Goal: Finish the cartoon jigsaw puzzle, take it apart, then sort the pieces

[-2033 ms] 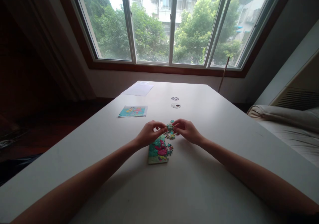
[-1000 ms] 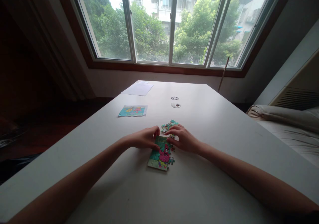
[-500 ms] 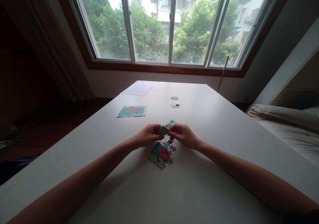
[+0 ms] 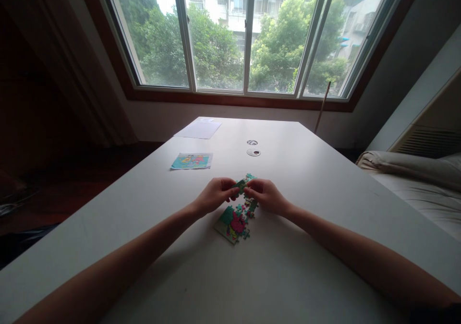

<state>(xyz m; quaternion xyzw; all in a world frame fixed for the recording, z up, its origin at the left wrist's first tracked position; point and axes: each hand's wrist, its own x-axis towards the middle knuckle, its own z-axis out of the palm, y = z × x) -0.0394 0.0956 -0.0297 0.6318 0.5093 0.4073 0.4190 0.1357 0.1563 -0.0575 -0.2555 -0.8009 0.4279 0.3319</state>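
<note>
Puzzle section (image 4: 240, 186), green, is pinched by the fingers of the left hand (image 4: 216, 193) and right hand (image 4: 266, 195) in the head view. Nearer, a partly joined puzzle (image 4: 232, 223) lies on the white table (image 4: 281, 266), loose pieces (image 4: 249, 176) beyond it.

Near counter (image 4: 230, 281) open between the forearms (image 4: 345, 243), up to the joined puzzle section (image 4: 231, 222). Past that, blocked — left hand (image 4: 215, 195) and right hand (image 4: 265, 195) meet at a green chunk (image 4: 239, 186), loose pieces (image 4: 249, 175) behind. Passable gap between printed picture (image 4: 192, 161) and round discs (image 4: 253, 152).
</note>
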